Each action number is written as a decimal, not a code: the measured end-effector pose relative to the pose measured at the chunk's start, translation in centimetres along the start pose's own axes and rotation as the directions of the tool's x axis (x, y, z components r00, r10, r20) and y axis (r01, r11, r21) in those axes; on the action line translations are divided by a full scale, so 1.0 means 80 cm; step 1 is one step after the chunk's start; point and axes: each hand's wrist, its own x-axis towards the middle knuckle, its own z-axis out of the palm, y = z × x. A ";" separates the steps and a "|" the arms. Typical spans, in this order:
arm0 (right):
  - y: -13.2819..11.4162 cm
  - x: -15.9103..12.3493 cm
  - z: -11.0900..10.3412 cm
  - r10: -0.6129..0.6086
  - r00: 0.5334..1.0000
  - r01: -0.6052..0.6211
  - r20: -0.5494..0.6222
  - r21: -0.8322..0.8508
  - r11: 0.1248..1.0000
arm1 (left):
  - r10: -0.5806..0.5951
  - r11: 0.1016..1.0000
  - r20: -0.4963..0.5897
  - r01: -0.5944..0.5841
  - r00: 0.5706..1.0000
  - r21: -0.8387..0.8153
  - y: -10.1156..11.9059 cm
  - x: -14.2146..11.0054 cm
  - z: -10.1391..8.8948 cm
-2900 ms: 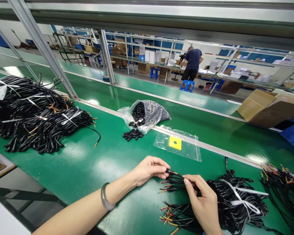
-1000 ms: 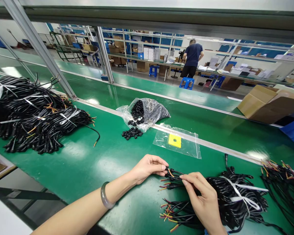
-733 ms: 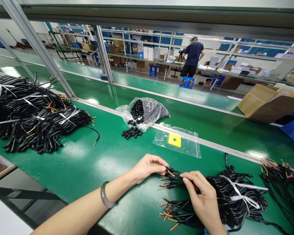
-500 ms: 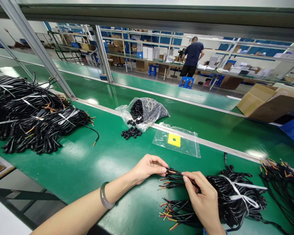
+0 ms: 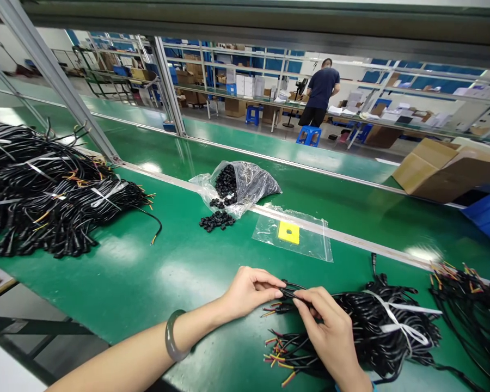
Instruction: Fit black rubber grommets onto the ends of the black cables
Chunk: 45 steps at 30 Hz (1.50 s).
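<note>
My left hand [image 5: 251, 292] is closed in a pinch on the end of a black cable [image 5: 289, 294]; its fingertips hide the cable's tip. A hand's width to the right, my right hand [image 5: 329, 324] is closed on the same cable with thumb and fingers. Beside it lie other cable ends, some with short red, yellow and black wires [image 5: 278, 356] bared. These cables run to a thick coiled bundle [image 5: 386, 326] bound with a white tie [image 5: 392, 316], right of my right hand. Whether a small black part sits under my left fingertips I cannot tell.
A clear bag [image 5: 259, 185] spills small black ring-like parts [image 5: 217, 220] onto the green table [image 5: 147, 294]. In a zip bag [image 5: 316, 245] lies a yellow piece [image 5: 289, 232]. Cable bundles [image 5: 57, 201] are heaped left, more wires [image 5: 465, 299] right. Behind stand a carton [image 5: 441, 169] and a person [image 5: 323, 87].
My left hand has shifted slightly down, and my right hand has moved a little left, closer to it. The coloured wires visible between my fingers before are now covered.
</note>
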 end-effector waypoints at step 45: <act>0.009 0.001 -0.010 0.043 0.986 -0.043 0.161 -0.003 0.999 | 0.108 0.976 0.034 -0.113 0.994 0.188 0.000 0.007 0.014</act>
